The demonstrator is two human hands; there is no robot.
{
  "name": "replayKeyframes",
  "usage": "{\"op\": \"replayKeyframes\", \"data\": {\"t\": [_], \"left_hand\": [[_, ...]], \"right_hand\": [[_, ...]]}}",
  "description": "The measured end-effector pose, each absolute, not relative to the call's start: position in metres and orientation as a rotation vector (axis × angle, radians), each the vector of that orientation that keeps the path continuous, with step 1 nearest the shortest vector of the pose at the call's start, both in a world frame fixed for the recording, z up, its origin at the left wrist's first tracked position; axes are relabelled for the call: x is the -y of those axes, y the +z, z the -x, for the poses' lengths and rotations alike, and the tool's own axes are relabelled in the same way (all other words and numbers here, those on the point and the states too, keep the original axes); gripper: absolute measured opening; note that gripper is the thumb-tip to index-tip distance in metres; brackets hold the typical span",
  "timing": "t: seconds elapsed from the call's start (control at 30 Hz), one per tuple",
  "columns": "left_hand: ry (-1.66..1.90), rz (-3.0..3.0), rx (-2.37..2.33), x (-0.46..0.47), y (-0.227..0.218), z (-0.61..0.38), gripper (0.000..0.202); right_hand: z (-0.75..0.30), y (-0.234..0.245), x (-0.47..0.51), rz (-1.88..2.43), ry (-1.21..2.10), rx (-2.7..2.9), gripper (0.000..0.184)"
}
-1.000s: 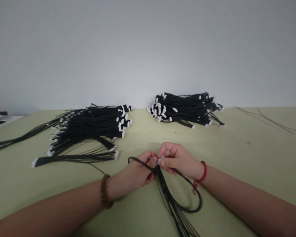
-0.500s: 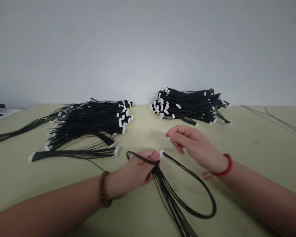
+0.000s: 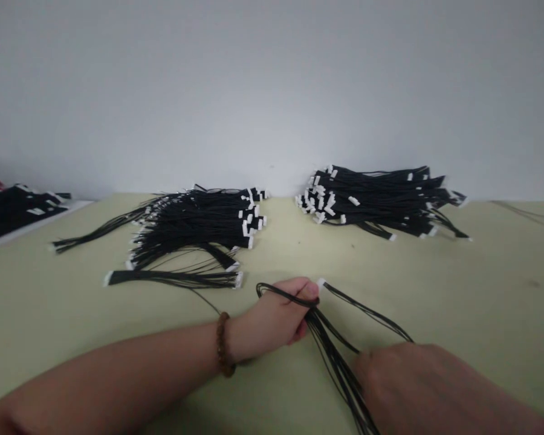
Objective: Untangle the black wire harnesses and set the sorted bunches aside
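Observation:
My left hand (image 3: 281,314) is closed around a black wire harness (image 3: 340,356), pinching it near one end with the thumb on top. A small loop of its wires lies over the thumb. Just beyond the thumb tip shows a white connector (image 3: 321,283), from which a strand of the harness curves to the right. The rest of the wires run down toward the lower edge of the view. Over these lower wires is my right hand (image 3: 403,377), back upward and blurred; its fingers are hidden, so their grip does not show.
A pile of black harnesses with white connectors (image 3: 194,223) lies at the left, another pile (image 3: 376,199) at the right against the wall. A single harness (image 3: 172,278) rests before the left pile. More dark harnesses (image 3: 22,208) sit at the far left. Thin wires (image 3: 526,212) lie far right.
My right hand has come down from above the table to the lower wires at the right. The left hand keeps its hold. The view has turned somewhat left.

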State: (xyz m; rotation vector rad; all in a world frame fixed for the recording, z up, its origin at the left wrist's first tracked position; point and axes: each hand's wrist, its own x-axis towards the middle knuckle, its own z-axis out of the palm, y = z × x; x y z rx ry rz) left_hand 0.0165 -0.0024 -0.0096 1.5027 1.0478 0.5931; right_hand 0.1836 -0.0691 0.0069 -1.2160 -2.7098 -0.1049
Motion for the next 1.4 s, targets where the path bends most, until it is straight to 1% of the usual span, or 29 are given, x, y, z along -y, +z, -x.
{"op": "replayKeyframes", "data": {"t": [0.13,0.3,0.37,0.47,0.7,0.73,0.8,0.83,0.87,0.9,0.97,1.0,1.03,1.07,1.17,1.2,1.23,1.33,1.37,1.4], "left_hand": [[0.674,-1.422,-0.953,0.002,-0.012,-0.015,0.038],[0.752,-1.314,-0.839,0.002,-0.009,-0.014,0.039],[0.755,-1.297,-0.801,0.002,-0.008,-0.012,0.04],[0.749,-1.297,-0.774,0.003,-0.009,-0.01,0.039],[0.756,-1.316,-0.758,0.005,-0.012,-0.01,0.039],[0.767,-1.32,-0.785,0.005,-0.011,-0.011,0.039],[0.779,-1.327,-0.876,0.004,-0.01,-0.014,0.037],[0.778,-1.332,-0.93,0.003,-0.009,-0.016,0.036],[0.777,-1.339,-0.98,0.002,-0.008,-0.017,0.036],[0.777,-1.343,-1.027,0.001,-0.007,-0.018,0.035],[0.785,-1.333,-1.108,-0.001,-0.006,-0.02,0.034],[0.788,-1.316,-1.138,-0.002,-0.006,-0.02,0.033],[0.788,-1.296,-1.158,-0.003,-0.006,-0.02,0.032],[0.788,-1.28,-1.164,-0.004,-0.006,-0.02,0.032],[0.776,-1.301,-1.145,-0.004,-0.007,-0.02,0.032],[0.766,-1.322,-1.149,-0.003,-0.006,-0.02,0.033],[0.753,-1.342,-1.157,-0.003,-0.006,-0.02,0.033],[0.715,-1.387,-1.172,-0.001,-0.003,-0.02,0.035],[0.712,-1.398,-1.162,0.0,-0.002,-0.019,0.036],[0.712,-1.407,-1.145,0.0,-0.002,-0.019,0.037]], "right_hand": [[-0.178,0.012,0.05,1.275,-0.019,2.577,0.028],[-0.17,0.035,0.044,1.415,0.39,2.417,0.024],[-0.168,0.039,0.045,1.424,0.481,2.375,0.024],[-0.168,0.039,0.048,1.423,0.485,2.335,0.023],[-0.165,0.038,0.05,1.481,0.335,2.3,0.025],[-0.165,0.038,0.049,1.507,0.327,2.287,0.023],[-0.165,0.04,0.047,1.559,0.369,2.227,0.014],[-0.167,0.042,0.044,1.57,0.494,2.184,0.009],[-0.17,0.044,0.042,1.564,0.722,2.131,0.011],[-0.175,0.048,0.038,1.513,1.041,2.052,0.013],[-0.188,0.055,0.029,1.232,1.701,1.768,0.013],[-0.195,0.059,0.024,1.044,1.896,1.609,0.013],[-0.203,0.063,0.02,0.893,1.918,1.501,0.013],[-0.209,0.067,0.015,0.82,1.82,1.477,0.013],[-0.221,0.079,0.008,0.746,1.272,1.483,0.008],[-0.222,0.083,0.008,0.721,1.143,1.425,0.01],[-0.221,0.087,0.01,0.703,1.062,1.344,0.017],[-0.213,0.098,0.022,0.828,1.01,1.19,0.046],[-0.209,0.099,0.027,0.893,1.024,1.216,0.048],[-0.204,0.098,0.031,0.945,1.071,1.273,0.046]]}}
